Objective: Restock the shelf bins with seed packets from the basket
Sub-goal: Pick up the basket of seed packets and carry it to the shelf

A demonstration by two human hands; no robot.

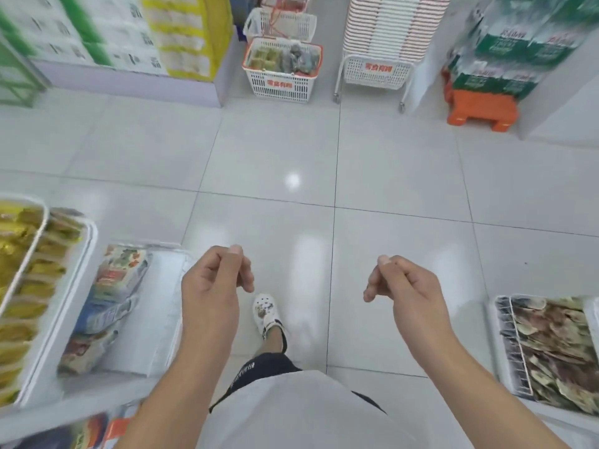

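Observation:
A white plastic basket [281, 87] with a red rim stands on the floor far ahead, holding greenish and dark packets [281, 58]. My left hand [215, 280] and my right hand [402, 286] hang in front of me over the tiled floor, both loosely curled with thumb against fingers and nothing in them. A clear shelf bin [162, 306] at my left holds a few packets and has bare room on its right side. A wire-fronted bin [505, 345] at my right is full of brownish packets.
A second basket [282, 25] stands behind the first. A tall stack of white baskets on a wheeled stand [376, 72] is right of it. An orange pallet [479, 108] carries bottled water. Yellow packets fill a bin [29, 286] at far left. My foot [267, 314] steps forward.

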